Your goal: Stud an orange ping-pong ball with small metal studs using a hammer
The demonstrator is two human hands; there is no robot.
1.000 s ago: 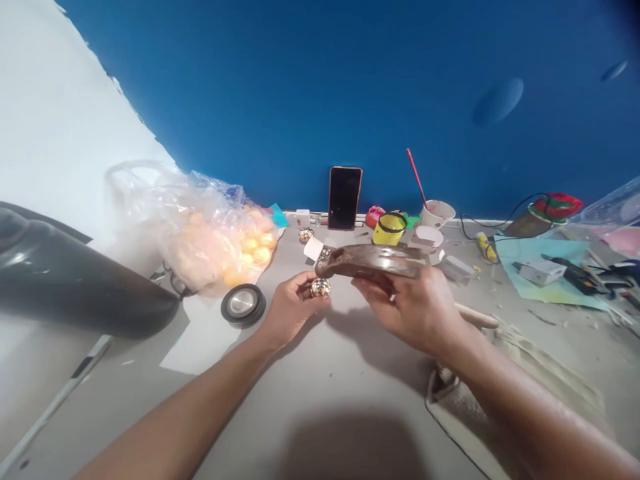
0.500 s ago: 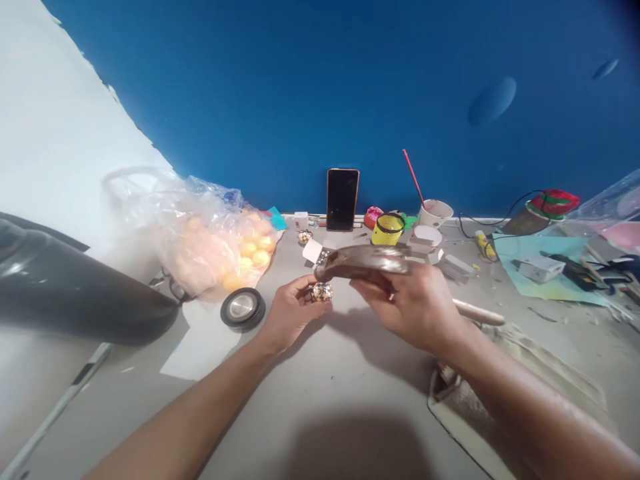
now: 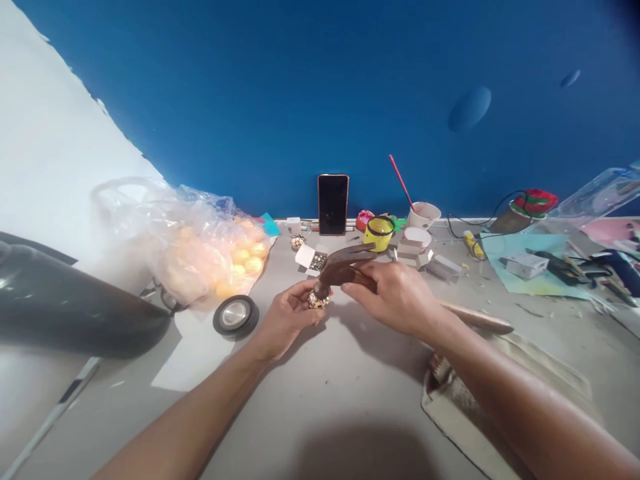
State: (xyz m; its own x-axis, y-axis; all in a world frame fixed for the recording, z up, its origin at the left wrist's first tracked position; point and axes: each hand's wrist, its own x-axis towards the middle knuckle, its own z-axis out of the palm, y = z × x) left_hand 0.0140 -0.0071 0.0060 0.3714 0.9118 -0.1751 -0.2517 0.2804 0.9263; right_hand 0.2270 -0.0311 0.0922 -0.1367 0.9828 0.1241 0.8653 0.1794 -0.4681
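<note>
My right hand (image 3: 400, 297) grips a claw hammer (image 3: 345, 263) close to its head, and the wooden handle sticks out behind the wrist. The hammer's striking face rests against or just over a small ball (image 3: 319, 301) studded with pins or beads. Fingers of my left hand (image 3: 290, 317) pinch that ball from the left on the grey table. Just behind the hammer lies an opened small white box (image 3: 313, 259) with tiny shiny pieces in it. A similar studded ball (image 3: 298, 242) sits farther back.
A plastic bag of orange-yellow balls (image 3: 215, 250) stands left, with a black round lid (image 3: 236, 317) before it. A phone (image 3: 333, 205) leans on the blue wall. Right are a yellow cup (image 3: 379, 235), a white cup (image 3: 424, 217) and a beige cloth bag (image 3: 520, 380).
The hammer head has tipped down onto the studded ball from just above it, and its claw end has risen. My left hand keeps its pinch. The view has shifted slightly.
</note>
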